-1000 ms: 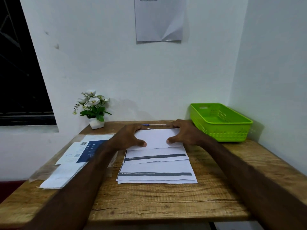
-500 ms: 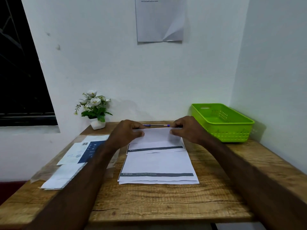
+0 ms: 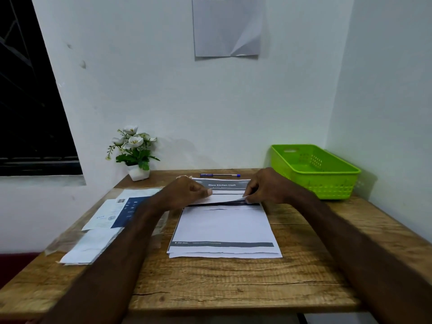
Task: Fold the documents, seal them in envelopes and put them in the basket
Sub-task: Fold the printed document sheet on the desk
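Unfolded since the earlier frame, the top document (image 3: 222, 190) now shows its printed header. Left hand (image 3: 187, 192) and right hand (image 3: 264, 188) pinch its near edge above the paper stack (image 3: 224, 230); green basket (image 3: 313, 170) stands right.

I am seeing white documents (image 3: 224, 226) lying just below my hands, each crossed by a dark grey band with pale lettering. Between the left hand (image 3: 187, 194) and the right hand (image 3: 264, 187) a dark header is showing white print. Right of the hands a lime green basket (image 3: 327, 181) is showing perforated walls. Left of them, white envelopes (image 3: 117, 213) are carrying a navy panel. The worktop (image 3: 233, 284) is showing brown wood grain.
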Available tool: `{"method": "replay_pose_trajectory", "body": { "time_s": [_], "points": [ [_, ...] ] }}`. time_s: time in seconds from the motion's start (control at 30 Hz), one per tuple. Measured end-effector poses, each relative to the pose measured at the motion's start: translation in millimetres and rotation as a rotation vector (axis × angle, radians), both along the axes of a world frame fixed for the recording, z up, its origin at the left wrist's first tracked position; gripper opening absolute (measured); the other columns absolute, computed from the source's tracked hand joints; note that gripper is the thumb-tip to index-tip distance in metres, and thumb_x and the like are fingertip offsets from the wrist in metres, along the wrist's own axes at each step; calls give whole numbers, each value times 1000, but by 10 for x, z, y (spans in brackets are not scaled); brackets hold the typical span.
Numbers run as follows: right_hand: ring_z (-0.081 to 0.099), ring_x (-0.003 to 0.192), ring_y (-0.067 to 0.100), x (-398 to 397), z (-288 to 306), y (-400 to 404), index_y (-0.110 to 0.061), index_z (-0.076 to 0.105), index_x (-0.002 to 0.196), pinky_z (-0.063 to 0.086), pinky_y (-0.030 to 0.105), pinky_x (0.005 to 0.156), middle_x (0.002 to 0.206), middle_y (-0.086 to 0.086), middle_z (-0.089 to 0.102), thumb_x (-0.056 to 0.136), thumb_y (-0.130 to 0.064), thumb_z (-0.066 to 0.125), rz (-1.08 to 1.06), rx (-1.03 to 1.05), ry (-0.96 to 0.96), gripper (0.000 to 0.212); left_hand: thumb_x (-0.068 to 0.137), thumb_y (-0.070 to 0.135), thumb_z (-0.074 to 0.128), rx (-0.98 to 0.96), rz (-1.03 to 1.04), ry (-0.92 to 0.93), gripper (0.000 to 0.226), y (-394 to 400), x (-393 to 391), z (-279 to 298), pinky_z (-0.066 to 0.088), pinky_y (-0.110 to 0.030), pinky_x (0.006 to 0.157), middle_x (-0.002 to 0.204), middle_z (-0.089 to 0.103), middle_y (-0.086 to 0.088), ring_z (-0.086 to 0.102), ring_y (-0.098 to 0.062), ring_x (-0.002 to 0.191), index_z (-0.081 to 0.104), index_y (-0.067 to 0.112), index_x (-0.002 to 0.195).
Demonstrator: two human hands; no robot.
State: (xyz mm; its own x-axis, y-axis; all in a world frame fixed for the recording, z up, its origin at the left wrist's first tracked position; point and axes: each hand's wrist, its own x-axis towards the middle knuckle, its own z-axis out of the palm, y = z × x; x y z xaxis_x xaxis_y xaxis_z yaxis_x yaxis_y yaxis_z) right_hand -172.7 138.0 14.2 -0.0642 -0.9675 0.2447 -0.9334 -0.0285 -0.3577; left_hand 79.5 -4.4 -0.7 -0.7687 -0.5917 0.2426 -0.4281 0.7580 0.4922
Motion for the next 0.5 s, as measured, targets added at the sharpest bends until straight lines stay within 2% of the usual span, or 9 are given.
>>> {"method": "replay_pose_trajectory", "body": {
  "time_s": [0.07, 0.1, 0.2, 0.3, 0.37, 0.43, 0.5],
  "points": [
    [72, 75, 7, 18, 5, -3, -23, 85, 82, 58, 33, 74, 76, -11, 78, 73, -18, 84, -11, 36, 23, 10, 97, 36, 69, -54, 4, -68, 23, -35, 55, 17, 35, -3, 63, 95, 78, 14, 56, 18, 66, 81, 19, 107],
    [73, 77, 8, 24, 6, -3, -23, 85, 83, 59, 34, 75, 77, -11, 78, 73, -19, 84, -12, 52, 26, 11, 94, 37, 72, -69, 4, -121, 29, -41, 88, 34, 35, -1, 70, 116, 76, 9, 57, 19, 78, 77, 23, 119],
    [72, 76, 5, 57, 35, 14, -28, 85, 81, 59, 32, 74, 74, -14, 77, 71, -27, 84, -1, 100, 35, 10, 90, 49, 73, -33, 20, -291, 50, -27, 164, 73, 33, -16, 93, 145, 58, 9, 50, 4, 114, 66, 31, 136],
    [61, 61, -3, 116, 49, 33, -30, 83, 76, 50, 25, 64, 66, -19, 73, 75, -38, 81, -12, 62, 73, 9, 91, 49, 72, -26, 15, -342, 56, -20, 153, 88, 25, -17, 98, 155, 49, 9, 44, -8, 135, 60, 32, 142],
    [59, 61, -2, 180, 27, 33, -32, 79, 71, 49, 25, 67, 63, -20, 69, 79, -41, 76, -31, -31, 95, 13, 91, 47, 72, -14, 32, -360, 58, -13, 141, 113, 26, -18, 98, 155, 49, 7, 45, -12, 138, 58, 30, 144],
    [65, 77, 1, 276, -13, 18, -33, 78, 79, 53, 27, 78, 79, -19, 74, 84, -43, 71, -17, -91, 128, 13, 89, 45, 75, -2, 47, -391, 59, 6, 119, 170, 30, -19, 97, 154, 50, 7, 49, -9, 130, 58, 29, 144],
    [66, 105, 7, 398, -49, -3, -34, 79, 109, 50, 26, 93, 114, -15, 75, 89, -45, 69, 7, -68, 152, 25, 89, 45, 76, -10, 55, -450, 62, 25, 68, 243, 30, -18, 94, 152, 52, 9, 49, -5, 118, 57, 28, 145]
  ]
}}
